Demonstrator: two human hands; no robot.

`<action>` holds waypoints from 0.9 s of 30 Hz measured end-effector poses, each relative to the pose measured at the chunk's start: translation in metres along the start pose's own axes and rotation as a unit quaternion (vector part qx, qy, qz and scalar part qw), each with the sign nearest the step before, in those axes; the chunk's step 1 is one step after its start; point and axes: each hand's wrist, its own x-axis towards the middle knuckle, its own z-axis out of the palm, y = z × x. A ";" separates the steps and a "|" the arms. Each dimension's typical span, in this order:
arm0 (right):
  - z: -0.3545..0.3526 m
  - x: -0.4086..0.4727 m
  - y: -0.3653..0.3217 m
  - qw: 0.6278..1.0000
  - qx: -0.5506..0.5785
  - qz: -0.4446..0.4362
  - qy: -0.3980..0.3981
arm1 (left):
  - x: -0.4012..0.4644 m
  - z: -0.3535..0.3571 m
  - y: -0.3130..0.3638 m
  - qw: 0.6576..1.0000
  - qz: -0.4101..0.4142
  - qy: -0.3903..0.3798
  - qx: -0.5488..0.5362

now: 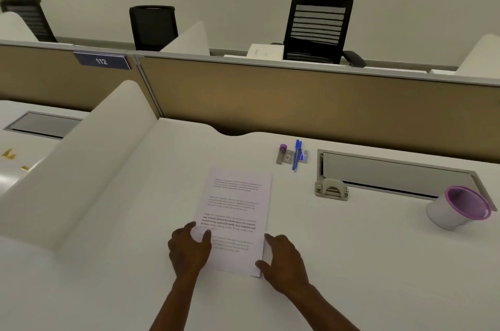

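Note:
A printed sheet of paper [238, 206] lies on the white desk [351, 263] in front of me. My left hand [188, 248] holds its left edge, thumb on top of the page and fingers curled at the margin. My right hand [284, 259] grips the lower right edge, with thumb and fingers around the border. Both forearms reach in from the bottom of the view.
A grey hole punch [331, 189] sits right of the sheet. Two blue pens [297, 154], a small purple-capped tube [281, 153] and small packets lie behind it. A white cup with a purple rim [457, 209] lies tipped at the right. A white divider [89, 168] stands on the left.

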 end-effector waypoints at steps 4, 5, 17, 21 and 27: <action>0.008 -0.001 -0.009 0.996 -0.080 -0.030 -0.015 | 0.003 0.000 0.003 0.999 -0.006 -0.029 0.027; 0.008 0.000 -0.010 0.995 -0.092 -0.031 -0.015 | 0.004 0.001 0.004 0.999 -0.009 -0.035 0.025; 0.009 0.004 -0.006 0.991 -0.126 -0.040 -0.009 | 0.024 -0.011 0.011 0.993 -0.038 -0.075 -0.083; 0.010 0.005 -0.004 0.991 -0.129 -0.041 -0.006 | 0.028 -0.012 0.012 0.993 -0.011 -0.102 -0.053; 0.008 0.003 0.000 0.994 -0.096 -0.044 -0.007 | 0.024 -0.019 0.007 0.992 0.010 -0.099 -0.079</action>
